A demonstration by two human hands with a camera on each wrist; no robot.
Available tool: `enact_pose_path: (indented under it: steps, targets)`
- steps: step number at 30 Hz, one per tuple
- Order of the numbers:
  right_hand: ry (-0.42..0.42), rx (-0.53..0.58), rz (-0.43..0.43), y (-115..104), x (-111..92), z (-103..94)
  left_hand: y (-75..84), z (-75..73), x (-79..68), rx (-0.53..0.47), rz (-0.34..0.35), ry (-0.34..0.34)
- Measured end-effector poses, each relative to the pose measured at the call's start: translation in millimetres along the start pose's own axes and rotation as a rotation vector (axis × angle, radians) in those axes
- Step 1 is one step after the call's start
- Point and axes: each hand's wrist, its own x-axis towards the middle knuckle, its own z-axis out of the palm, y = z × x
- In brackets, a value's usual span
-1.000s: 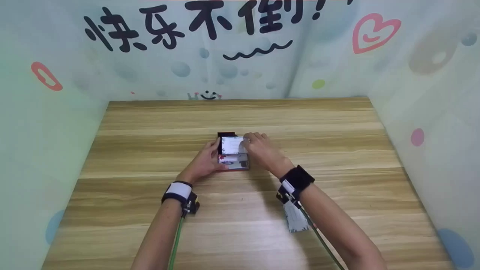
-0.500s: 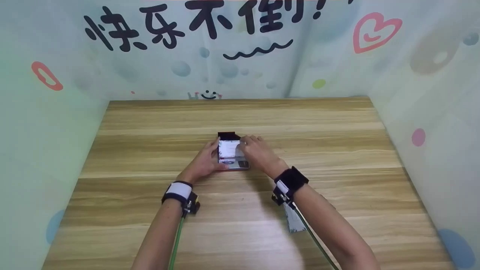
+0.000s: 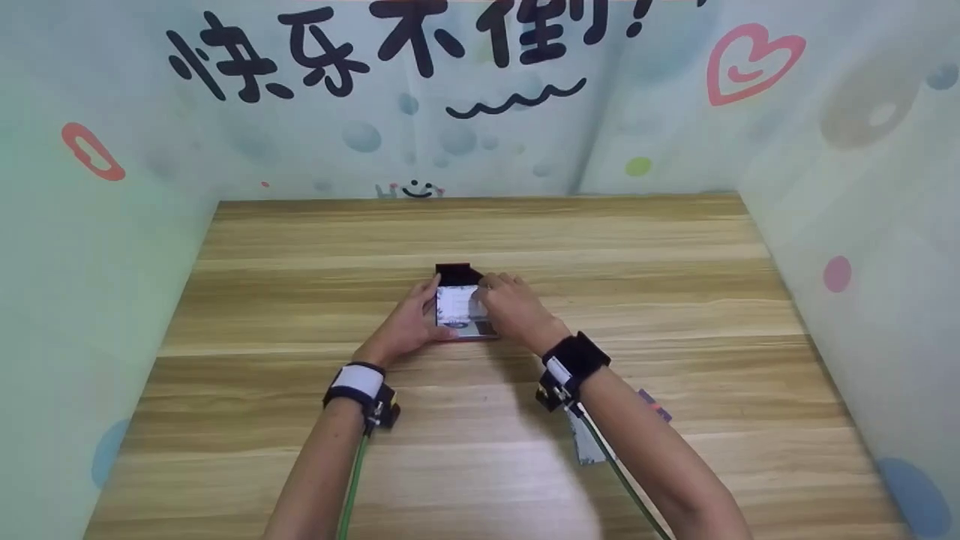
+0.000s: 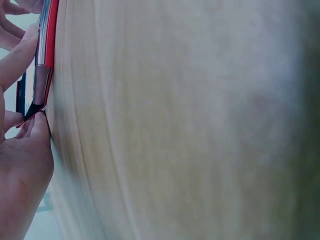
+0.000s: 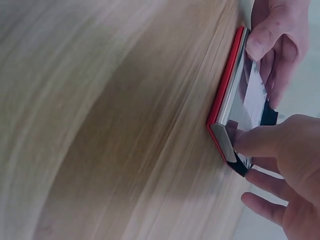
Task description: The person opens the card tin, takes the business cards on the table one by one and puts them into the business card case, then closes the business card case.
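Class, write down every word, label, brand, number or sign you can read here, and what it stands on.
"快乐不倒!": black characters on the backdrop; the mark after them is cut off.
"H": grey, beside the smiley low on that backdrop; the letters around it are unclear.
On the white card at the right hand: too small to read.
On the second card: too small to read.
No brand or number is readable.

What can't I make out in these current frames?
- Head: any print on the white, leafy-edged rectangular card, too small; right end covered by the right hand.
- Head: extent of the flat purple and orange piece, hidden by the right forearm.
- Left wrist: left hand, cut off by the left edge.
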Motion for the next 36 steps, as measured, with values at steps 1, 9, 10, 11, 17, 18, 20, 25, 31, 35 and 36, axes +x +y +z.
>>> enact_pose_path:
  steps: [1,9,10,11,17,18,20,25,31,35,36]
  targets:
    - [-0.008,0.021,0.011,-0.3,0.1,0.1,0.5,0.0,-0.1,0.004,0.000,0.002]
    - [-0.010,0.090,0.018,1.4,-1.2,4.6,1.7,0.6,1.0,-0.020,0.005,-0.002]
    - [-0.014,0.088,0.019,1.5,-1.7,5.0,1.7,0.7,1.0,-0.021,0.003,-0.004]
    - [-0.014,0.084,0.018,1.5,-2.2,5.4,1.5,0.9,1.2,-0.023,0.000,-0.005]
    - [-0.026,0.052,0.010,0.6,-5.1,7.4,-0.2,1.3,2.2,-0.015,0.002,0.001]
    - [-0.028,0.045,0.007,0.5,-5.5,7.9,-0.5,1.4,2.2,-0.014,0.004,0.003]
    - [-0.026,0.032,0.001,0.4,-6.2,8.8,-0.8,1.5,1.8,-0.016,0.005,0.008]
    - [0.013,0.025,-0.020,0.1,-9.3,11.2,-1.8,1.0,1.3,-0.017,0.027,0.012]
    - [0.012,0.025,-0.026,-0.3,-13.8,14.5,-1.1,1.1,1.4,-0.049,0.049,0.003]
    - [0.006,0.028,-0.031,-1.7,-17.0,15.3,0.5,1.4,-0.2,-0.045,0.027,-0.001]
    - [0.008,0.026,-0.036,-2.2,-17.8,15.4,0.9,1.5,-0.7,-0.042,0.023,0.000]
